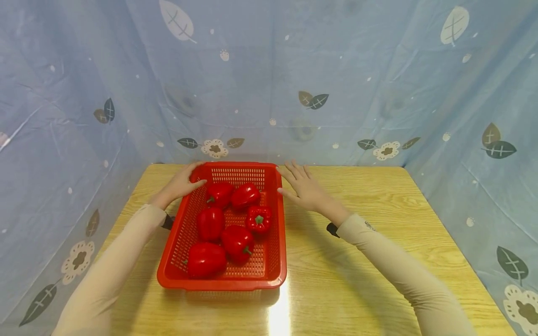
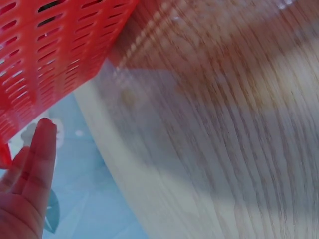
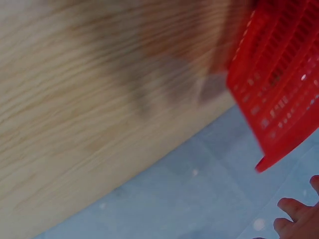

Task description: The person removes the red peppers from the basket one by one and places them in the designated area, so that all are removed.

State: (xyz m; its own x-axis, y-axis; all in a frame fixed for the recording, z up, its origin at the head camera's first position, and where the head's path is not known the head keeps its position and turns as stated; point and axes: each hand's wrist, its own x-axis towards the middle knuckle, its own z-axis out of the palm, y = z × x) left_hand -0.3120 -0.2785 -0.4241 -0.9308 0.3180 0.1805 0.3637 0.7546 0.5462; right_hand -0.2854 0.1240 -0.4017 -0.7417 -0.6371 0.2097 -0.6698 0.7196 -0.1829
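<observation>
A red plastic basket [image 1: 221,283] with slotted walls holds several red bell peppers [image 1: 205,259]. My left hand [image 1: 180,183] is at the basket's far left corner, its thumb reaching over the rim. In the left wrist view, the fingers [image 2: 44,154] extend straight beside the slotted wall; whether they touch it I cannot tell. By the far right corner, my right hand [image 1: 306,190] is spread wide, with the fingertips close to the rim. The right wrist view catches only part of its fingers [image 3: 294,209], apart from the basket wall [image 3: 279,109].
Under the basket is a light wood-grain table [image 1: 357,200], which extends well to the right. A blue curtain [image 1: 269,84] with leaf and flower prints surrounds its back and sides. Dark bands [image 1: 333,229] circle both wrists.
</observation>
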